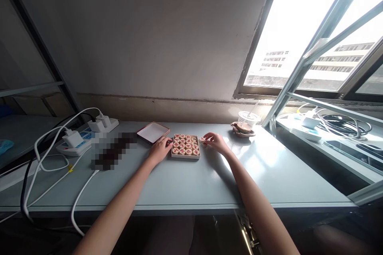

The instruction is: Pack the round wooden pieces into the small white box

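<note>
A shallow cream box [185, 157] on the desk is packed with rows of round wooden Chinese chess pieces [182, 151] with red characters. My left hand [160, 150] grips the left side of this box, fingertips and thumb at its edge. To the right of the box, my right hand [216, 143] has its fingers closed around a Chinese chess piece [202, 139] with red marks. Fingers partly cover that piece, and whether a second one is under it I cannot tell. The box lid [153, 132] lies inside up behind my left hand.
A lidded plastic cup [248, 118] with a straw stands on a brown carved holder [243, 130] at the back right. Power strips [79, 148] with white chargers and cables [38, 155] crowd the left. A blurred dark patch lies beside them. A metal frame [284, 87] rises at right.
</note>
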Demonstrator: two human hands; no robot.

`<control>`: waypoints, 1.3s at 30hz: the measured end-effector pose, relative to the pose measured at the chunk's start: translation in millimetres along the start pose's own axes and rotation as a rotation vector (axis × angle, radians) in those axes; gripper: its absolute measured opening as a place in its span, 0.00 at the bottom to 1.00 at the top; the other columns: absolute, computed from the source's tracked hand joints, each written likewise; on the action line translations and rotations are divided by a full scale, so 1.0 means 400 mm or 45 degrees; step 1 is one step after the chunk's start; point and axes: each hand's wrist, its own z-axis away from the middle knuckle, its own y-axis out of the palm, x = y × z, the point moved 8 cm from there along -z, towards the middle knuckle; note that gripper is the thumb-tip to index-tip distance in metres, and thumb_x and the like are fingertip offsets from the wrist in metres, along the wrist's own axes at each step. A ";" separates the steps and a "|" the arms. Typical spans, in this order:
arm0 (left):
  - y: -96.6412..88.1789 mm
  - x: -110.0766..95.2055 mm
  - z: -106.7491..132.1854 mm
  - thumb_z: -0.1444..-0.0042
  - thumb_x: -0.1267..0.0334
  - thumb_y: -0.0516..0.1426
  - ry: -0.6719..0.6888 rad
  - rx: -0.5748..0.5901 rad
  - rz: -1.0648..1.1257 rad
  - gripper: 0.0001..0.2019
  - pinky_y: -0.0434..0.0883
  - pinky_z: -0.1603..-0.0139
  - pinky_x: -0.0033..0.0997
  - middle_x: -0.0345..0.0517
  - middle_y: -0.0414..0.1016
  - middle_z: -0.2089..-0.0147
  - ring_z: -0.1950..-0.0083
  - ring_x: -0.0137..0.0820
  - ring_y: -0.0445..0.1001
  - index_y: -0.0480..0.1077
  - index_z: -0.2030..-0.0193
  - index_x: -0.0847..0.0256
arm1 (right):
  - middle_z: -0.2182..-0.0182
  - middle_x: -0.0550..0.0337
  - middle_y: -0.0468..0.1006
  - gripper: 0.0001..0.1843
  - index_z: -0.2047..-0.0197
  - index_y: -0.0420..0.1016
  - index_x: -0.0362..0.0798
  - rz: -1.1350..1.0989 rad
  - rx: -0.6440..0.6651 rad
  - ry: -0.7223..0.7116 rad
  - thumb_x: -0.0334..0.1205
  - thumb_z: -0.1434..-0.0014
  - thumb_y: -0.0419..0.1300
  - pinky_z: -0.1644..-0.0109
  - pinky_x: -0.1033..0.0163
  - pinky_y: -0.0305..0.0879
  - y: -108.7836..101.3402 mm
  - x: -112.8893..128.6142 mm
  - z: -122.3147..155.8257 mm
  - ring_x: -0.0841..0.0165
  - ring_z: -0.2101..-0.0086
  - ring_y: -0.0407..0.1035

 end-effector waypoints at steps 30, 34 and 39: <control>0.002 -0.019 -0.001 0.40 0.59 0.47 0.059 0.076 -0.087 0.16 0.60 0.66 0.28 0.44 0.70 0.71 0.68 0.31 0.68 0.63 0.78 0.60 | 0.74 0.60 0.72 0.17 0.68 0.70 0.48 0.582 0.147 0.029 0.54 0.50 0.59 0.73 0.66 0.51 -0.028 -0.015 0.022 0.68 0.74 0.63; 0.002 -0.017 -0.001 0.41 0.59 0.47 0.048 0.068 -0.080 0.16 0.60 0.66 0.28 0.44 0.71 0.71 0.68 0.31 0.68 0.63 0.78 0.60 | 0.66 0.58 0.72 0.14 0.62 0.74 0.50 0.386 0.204 -0.238 0.51 0.45 0.56 0.66 0.66 0.58 0.004 0.064 0.034 0.68 0.68 0.65; 0.005 -0.012 -0.003 0.41 0.60 0.48 0.016 0.066 -0.094 0.15 0.60 0.66 0.28 0.45 0.73 0.68 0.66 0.32 0.69 0.66 0.77 0.61 | 0.63 0.56 0.69 0.14 0.63 0.77 0.51 0.138 0.467 -0.435 0.50 0.50 0.61 0.60 0.64 0.61 0.068 0.133 0.059 0.66 0.62 0.65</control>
